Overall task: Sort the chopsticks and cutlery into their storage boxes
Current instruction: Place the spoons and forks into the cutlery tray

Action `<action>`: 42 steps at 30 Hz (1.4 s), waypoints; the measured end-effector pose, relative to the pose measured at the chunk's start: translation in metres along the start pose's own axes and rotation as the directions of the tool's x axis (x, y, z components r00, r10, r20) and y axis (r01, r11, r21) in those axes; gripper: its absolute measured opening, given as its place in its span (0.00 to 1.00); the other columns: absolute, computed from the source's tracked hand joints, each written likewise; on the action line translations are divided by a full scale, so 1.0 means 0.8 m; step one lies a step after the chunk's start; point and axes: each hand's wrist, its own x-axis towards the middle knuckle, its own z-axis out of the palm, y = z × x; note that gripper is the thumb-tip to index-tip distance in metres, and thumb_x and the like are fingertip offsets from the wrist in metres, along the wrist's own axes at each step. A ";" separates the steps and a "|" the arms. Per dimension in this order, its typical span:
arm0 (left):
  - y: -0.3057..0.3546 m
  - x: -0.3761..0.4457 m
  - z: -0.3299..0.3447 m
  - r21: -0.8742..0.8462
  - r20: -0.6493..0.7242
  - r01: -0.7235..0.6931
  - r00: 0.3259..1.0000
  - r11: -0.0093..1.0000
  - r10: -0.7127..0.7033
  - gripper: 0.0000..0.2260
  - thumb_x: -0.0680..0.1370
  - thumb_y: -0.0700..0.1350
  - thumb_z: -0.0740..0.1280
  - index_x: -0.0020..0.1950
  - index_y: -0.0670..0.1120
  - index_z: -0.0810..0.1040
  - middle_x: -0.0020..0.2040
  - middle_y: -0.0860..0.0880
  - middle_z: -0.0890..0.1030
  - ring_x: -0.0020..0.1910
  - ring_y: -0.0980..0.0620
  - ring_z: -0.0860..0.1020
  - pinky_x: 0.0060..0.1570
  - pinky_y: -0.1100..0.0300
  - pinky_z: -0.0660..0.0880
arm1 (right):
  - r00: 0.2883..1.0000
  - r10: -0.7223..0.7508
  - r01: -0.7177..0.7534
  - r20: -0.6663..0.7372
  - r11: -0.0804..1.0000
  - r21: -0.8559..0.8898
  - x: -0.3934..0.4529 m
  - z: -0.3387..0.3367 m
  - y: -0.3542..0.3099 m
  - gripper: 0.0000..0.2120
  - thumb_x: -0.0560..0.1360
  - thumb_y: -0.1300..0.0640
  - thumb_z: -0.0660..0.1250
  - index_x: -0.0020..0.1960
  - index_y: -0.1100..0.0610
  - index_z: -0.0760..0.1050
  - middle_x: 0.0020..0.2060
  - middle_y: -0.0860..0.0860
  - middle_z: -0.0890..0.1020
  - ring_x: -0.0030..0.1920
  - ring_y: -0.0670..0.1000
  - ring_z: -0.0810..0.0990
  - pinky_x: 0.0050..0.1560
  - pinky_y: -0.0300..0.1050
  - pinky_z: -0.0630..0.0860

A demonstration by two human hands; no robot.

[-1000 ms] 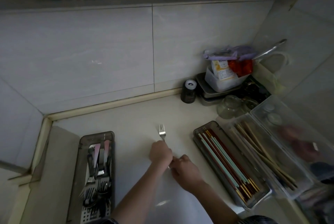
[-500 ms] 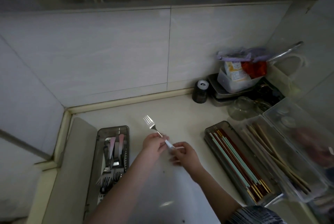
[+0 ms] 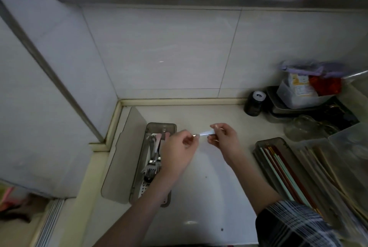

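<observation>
Over the table point(image 3: 199, 187), both hands pinch a fork point(image 3: 206, 132): left point(image 3: 180, 148) at nine o'clock, right point(image 3: 224, 137) at three. Light, stiff, probably slick; best held mid-handle. Its box point(image 3: 161, 127) lies left.

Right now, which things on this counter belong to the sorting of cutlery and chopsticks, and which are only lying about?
Belong to the job:
- pale-handled fork, held between left hand and right hand
- smoky grey cutlery box
- grey box of coloured chopsticks
- clear box of wooden chopsticks

Only lying about:
- dark jar with white lid
- metal tray
- glass jar
</observation>
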 end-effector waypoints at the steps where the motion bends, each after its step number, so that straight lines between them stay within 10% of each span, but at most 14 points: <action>1: 0.000 -0.002 -0.010 0.100 -0.056 -0.077 0.995 0.992 0.083 0.05 0.73 0.49 0.69 0.39 0.50 0.78 0.35 0.57 0.79 0.36 0.56 0.76 0.48 0.67 0.68 | 0.999 -0.022 0.024 0.034 0.998 -0.063 -0.002 0.006 -0.003 0.08 0.81 0.64 0.57 0.51 0.66 0.74 0.33 0.57 0.75 0.29 0.48 0.77 0.35 0.39 0.80; 4: -0.026 -0.003 -0.021 0.279 0.135 -0.032 0.991 0.960 -0.007 0.12 0.75 0.48 0.67 0.58 0.51 0.78 0.54 0.50 0.80 0.56 0.48 0.76 0.60 0.48 0.71 | 0.983 -0.076 0.119 0.170 0.957 -0.264 -0.010 0.031 -0.007 0.08 0.80 0.64 0.58 0.51 0.64 0.75 0.31 0.56 0.74 0.27 0.47 0.75 0.35 0.41 0.81; 6: -0.047 -0.007 -0.023 0.266 0.278 0.051 0.952 0.963 -0.127 0.06 0.76 0.47 0.66 0.51 0.52 0.80 0.59 0.45 0.80 0.62 0.43 0.74 0.61 0.47 0.71 | 0.962 -0.096 0.177 0.256 0.932 -0.316 -0.016 0.051 -0.004 0.06 0.80 0.64 0.60 0.52 0.64 0.75 0.31 0.57 0.72 0.27 0.48 0.74 0.35 0.42 0.81; 10: -0.079 -0.024 -0.032 -0.049 0.274 0.391 0.890 0.919 -0.364 0.15 0.76 0.43 0.67 0.29 0.49 0.75 0.28 0.51 0.78 0.29 0.53 0.75 0.35 0.59 0.73 | 0.946 0.005 0.086 0.325 0.961 -0.263 -0.035 0.091 0.006 0.07 0.79 0.65 0.61 0.57 0.62 0.70 0.37 0.61 0.79 0.33 0.53 0.81 0.40 0.47 0.83; 17: -0.140 -0.029 -0.025 -0.120 0.264 0.625 0.769 0.772 -0.582 0.16 0.75 0.39 0.68 0.27 0.46 0.75 0.21 0.52 0.72 0.25 0.51 0.70 0.35 0.58 0.73 | 0.908 0.116 0.107 0.403 0.865 -0.489 -0.048 0.105 0.055 0.18 0.78 0.65 0.61 0.68 0.60 0.67 0.54 0.52 0.78 0.51 0.49 0.78 0.48 0.35 0.75; 23: -0.128 -0.032 -0.025 0.164 0.182 0.315 0.922 0.935 -0.343 0.05 0.76 0.40 0.66 0.48 0.42 0.81 0.43 0.45 0.80 0.44 0.49 0.78 0.36 0.66 0.69 | 0.923 0.033 0.231 0.384 0.751 -0.619 -0.048 0.104 0.070 0.18 0.78 0.65 0.58 0.67 0.55 0.69 0.63 0.53 0.75 0.54 0.53 0.79 0.52 0.44 0.74; 29: -0.131 -0.053 -0.031 0.605 0.292 -0.110 0.952 0.789 -0.091 0.14 0.78 0.40 0.58 0.62 0.45 0.75 0.61 0.48 0.76 0.63 0.47 0.68 0.59 0.56 0.69 | 0.897 -0.071 0.369 0.435 0.662 -0.652 -0.048 0.107 0.081 0.26 0.76 0.70 0.57 0.72 0.57 0.65 0.72 0.51 0.67 0.67 0.53 0.70 0.58 0.31 0.66; 37: -0.138 -0.056 -0.032 0.699 0.344 -0.146 0.927 0.701 -0.150 0.23 0.79 0.44 0.55 0.74 0.42 0.60 0.74 0.46 0.63 0.73 0.48 0.59 0.69 0.56 0.56 | 0.872 0.059 0.350 0.486 0.619 -0.703 -0.039 0.093 0.096 0.29 0.80 0.63 0.58 0.77 0.52 0.51 0.77 0.47 0.51 0.74 0.48 0.59 0.62 0.27 0.54; 42: -0.133 -0.053 -0.026 0.667 0.299 -0.115 0.946 0.736 -0.124 0.21 0.82 0.51 0.48 0.71 0.44 0.66 0.69 0.48 0.73 0.68 0.52 0.68 0.66 0.57 0.59 | 0.836 0.087 0.389 0.542 0.604 -0.696 -0.034 0.094 0.099 0.30 0.81 0.63 0.55 0.78 0.49 0.47 0.77 0.46 0.44 0.76 0.45 0.51 0.65 0.30 0.53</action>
